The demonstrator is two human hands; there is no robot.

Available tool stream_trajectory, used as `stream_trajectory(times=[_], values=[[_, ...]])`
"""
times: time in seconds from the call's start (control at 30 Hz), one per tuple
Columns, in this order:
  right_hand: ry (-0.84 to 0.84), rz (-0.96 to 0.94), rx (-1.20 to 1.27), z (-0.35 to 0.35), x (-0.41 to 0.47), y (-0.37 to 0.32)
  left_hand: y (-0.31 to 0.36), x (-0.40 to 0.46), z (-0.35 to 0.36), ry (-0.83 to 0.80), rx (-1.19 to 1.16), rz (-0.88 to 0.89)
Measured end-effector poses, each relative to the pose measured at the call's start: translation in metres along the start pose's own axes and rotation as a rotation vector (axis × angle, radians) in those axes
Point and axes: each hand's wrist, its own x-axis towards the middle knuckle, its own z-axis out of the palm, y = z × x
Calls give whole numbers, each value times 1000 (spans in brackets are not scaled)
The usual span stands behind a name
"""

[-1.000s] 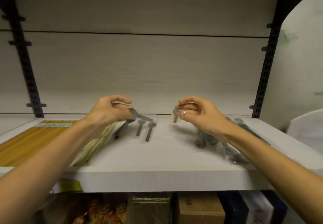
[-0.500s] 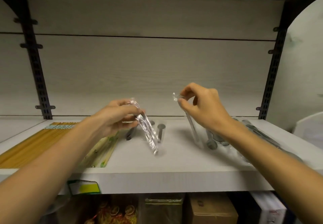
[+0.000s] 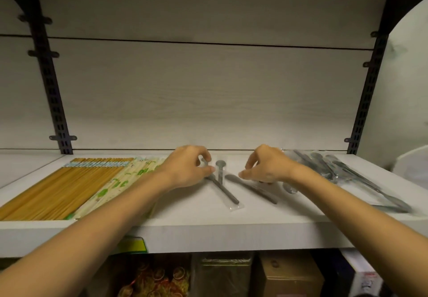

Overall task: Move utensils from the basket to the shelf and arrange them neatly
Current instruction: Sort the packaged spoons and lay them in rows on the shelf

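On the white shelf [image 3: 185,224] my left hand [image 3: 187,168] pinches the top end of a plastic-wrapped grey spoon [image 3: 223,192], which lies slanted on the board. My right hand [image 3: 266,167] presses its fingertips on a second wrapped spoon [image 3: 254,189], also flat and slanted, beside the first. A third spoon [image 3: 220,171] lies straight between my hands, pointing to the back wall. A heap of wrapped utensils [image 3: 335,172] sits to the right of my right wrist. The basket is out of view.
Brown chopsticks [image 3: 58,192] and pale green-printed chopstick packs [image 3: 115,183] fill the shelf's left part. Black upright rails [image 3: 55,102] stand at both sides. Boxes [image 3: 289,276] and packets fill the shelf below. A white rounded object [image 3: 412,167] stands at the far right.
Both hands have come down from the air to the shelf, and the two wrapped spoons they held upright now lie flat on the board. The view has shifted right.
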Motion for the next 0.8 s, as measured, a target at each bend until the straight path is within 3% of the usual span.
stream_trajectory(times=[0.1,0.2,0.57,0.7,0.8], values=[[-91,32,-62,6,-2,0,7,-6,7,-67,46,-31],[-47,12,-65,12,-2,1,14,-10,16,-94,89,-29],[-33,50,514,6,-20,-7,18,-16,13,5,-168,-46],[-57,31,571,16,-21,-15,12,-17,2,87,-217,-48],[-61,17,590,25,-18,-19,6,-19,-6,20,-244,-65]])
